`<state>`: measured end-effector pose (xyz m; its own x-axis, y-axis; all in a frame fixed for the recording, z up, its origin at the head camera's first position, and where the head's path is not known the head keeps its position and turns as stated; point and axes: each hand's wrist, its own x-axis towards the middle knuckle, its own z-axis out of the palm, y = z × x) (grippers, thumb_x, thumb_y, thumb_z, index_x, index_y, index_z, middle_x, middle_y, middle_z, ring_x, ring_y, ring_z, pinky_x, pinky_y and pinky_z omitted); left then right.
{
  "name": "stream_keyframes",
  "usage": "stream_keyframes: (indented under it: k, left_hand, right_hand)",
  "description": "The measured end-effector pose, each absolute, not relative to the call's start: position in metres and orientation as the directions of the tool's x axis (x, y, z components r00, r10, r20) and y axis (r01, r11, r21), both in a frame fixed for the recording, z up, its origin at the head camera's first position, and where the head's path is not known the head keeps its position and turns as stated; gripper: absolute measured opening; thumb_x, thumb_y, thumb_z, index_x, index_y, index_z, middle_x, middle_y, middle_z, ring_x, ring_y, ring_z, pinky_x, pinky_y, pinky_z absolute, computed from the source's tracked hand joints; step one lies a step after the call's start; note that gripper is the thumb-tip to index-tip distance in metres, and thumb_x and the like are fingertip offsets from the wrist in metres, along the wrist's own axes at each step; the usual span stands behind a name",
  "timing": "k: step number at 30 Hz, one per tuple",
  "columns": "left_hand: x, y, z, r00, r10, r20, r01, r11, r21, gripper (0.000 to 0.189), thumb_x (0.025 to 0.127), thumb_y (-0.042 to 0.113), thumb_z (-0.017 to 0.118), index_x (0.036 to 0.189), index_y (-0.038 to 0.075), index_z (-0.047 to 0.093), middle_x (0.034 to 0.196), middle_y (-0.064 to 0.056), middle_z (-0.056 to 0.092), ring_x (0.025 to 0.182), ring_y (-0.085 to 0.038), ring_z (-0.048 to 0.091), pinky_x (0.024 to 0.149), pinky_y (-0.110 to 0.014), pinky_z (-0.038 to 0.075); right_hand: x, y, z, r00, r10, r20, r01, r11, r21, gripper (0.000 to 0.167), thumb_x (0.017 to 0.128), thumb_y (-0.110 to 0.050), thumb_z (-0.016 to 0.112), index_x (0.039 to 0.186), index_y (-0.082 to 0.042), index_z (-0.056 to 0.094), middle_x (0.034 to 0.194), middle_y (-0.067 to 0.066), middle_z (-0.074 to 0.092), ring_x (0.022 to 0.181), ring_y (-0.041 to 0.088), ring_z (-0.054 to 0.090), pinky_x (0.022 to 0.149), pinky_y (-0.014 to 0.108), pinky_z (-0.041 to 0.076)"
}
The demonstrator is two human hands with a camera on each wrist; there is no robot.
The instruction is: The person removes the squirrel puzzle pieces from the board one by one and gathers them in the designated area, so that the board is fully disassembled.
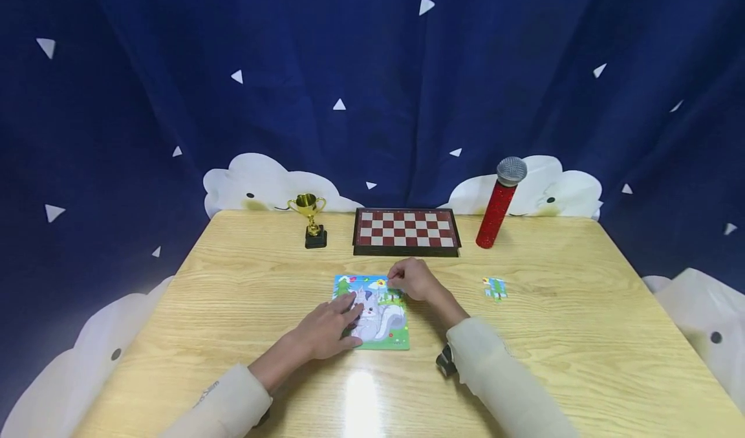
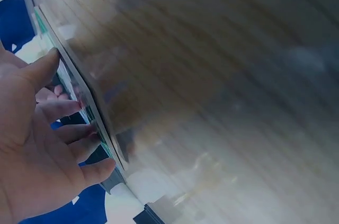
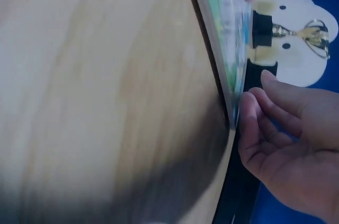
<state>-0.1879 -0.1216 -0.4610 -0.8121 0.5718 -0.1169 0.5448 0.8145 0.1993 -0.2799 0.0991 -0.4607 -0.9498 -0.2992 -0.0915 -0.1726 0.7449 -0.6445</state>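
A person's left hand [image 1: 326,329] rests with fingers spread wide on a flat, nearly square jigsaw puzzle [image 1: 381,334], while the right hand [image 1: 412,279] bends its fingers at the far right corner, its thumb standing slightly apart from the forefinger; whether a piece sits in those fingertips cannot be told. The puzzle, its printed face showing a pale grey squirrel on green beneath blue, lies near the middle of a wood-grained table [image 1: 582,334] whose smooth surface throws back a white glare. Seen edge-on from the wrists, it is a thin slab with a pale rim. To its right, well apart, lies a small cluster of loose pieces [image 1: 496,288] with a jagged outline. Behind stand a shiny gold two-handled trophy [image 1: 311,206] on a black block base, a rectangular red-brown and white checkered board [image 1: 406,229] framed in black, and a microphone [image 1: 498,208] with a glittery red barrel and rounded grey head. A softly folded navy curtain [image 1: 384,50], patterned with white triangles and clouds, hangs beyond the table.
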Motion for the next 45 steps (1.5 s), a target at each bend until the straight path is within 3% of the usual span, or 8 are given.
stream_keyframes:
  k: [7,16,24,36,45]
  left_hand:
    - [-0.188,-0.121,-0.460,-0.814,0.564,-0.136,0.539,0.822,0.184,0.065,0.092,0.046,0.056,0.143,0.008,0.042,0.153,-0.017,0.033,0.142,-0.031,0.032,0.109,-0.051,0.036]
    - [-0.187,-0.120,-0.459,-0.812,0.565,-0.143,0.540,0.822,0.182,0.065,0.092,0.045,0.056,0.143,0.007,0.043,0.152,-0.018,0.033,0.141,-0.032,0.033,0.108,-0.052,0.038]
    - [-0.188,-0.119,-0.458,-0.813,0.563,-0.150,0.541,0.825,0.163,0.066,0.091,0.046,0.058,0.142,0.007,0.043,0.152,-0.018,0.034,0.141,-0.031,0.033,0.107,-0.050,0.039]
    - [-0.188,-0.118,-0.459,-0.818,0.556,-0.146,0.542,0.831,0.129,0.065,0.091,0.046,0.058,0.142,0.008,0.044,0.152,-0.016,0.035,0.140,-0.029,0.035,0.106,-0.049,0.041]
    - [-0.187,-0.115,-0.458,-0.827,0.537,-0.168,0.525,0.843,0.115,0.066,0.091,0.049,0.056,0.143,0.010,0.043,0.153,-0.015,0.033,0.141,-0.028,0.034,0.107,-0.049,0.040]
  right_hand:
    - [-0.277,0.084,-0.461,-0.942,-0.318,-0.107,-0.174,0.738,-0.652,0.006,0.086,-0.015,0.069,0.083,-0.009,0.070,0.071,-0.001,0.062,0.063,0.010,0.051,0.056,0.021,0.042]
    - [-0.274,0.075,-0.460,-0.939,-0.308,-0.156,-0.131,0.736,-0.664,0.009,0.084,-0.012,0.071,0.089,-0.005,0.069,0.073,0.001,0.061,0.061,0.009,0.050,0.054,0.018,0.041]
    - [-0.273,0.073,-0.462,-0.946,-0.281,-0.159,-0.100,0.723,-0.684,0.015,0.087,-0.012,0.068,0.099,-0.004,0.066,0.078,0.002,0.059,0.068,0.011,0.050,0.060,0.020,0.041]
    - [-0.276,0.071,-0.465,-0.962,-0.265,-0.062,-0.147,0.696,-0.703,0.004,0.086,-0.009,0.067,0.088,-0.006,0.066,0.073,0.002,0.062,0.063,0.010,0.053,0.057,0.020,0.044]
    - [-0.274,0.072,-0.461,-0.970,-0.221,-0.101,-0.062,0.629,-0.775,0.004,0.086,-0.007,0.066,0.087,-0.004,0.064,0.070,0.002,0.060,0.061,0.009,0.050,0.054,0.019,0.042]
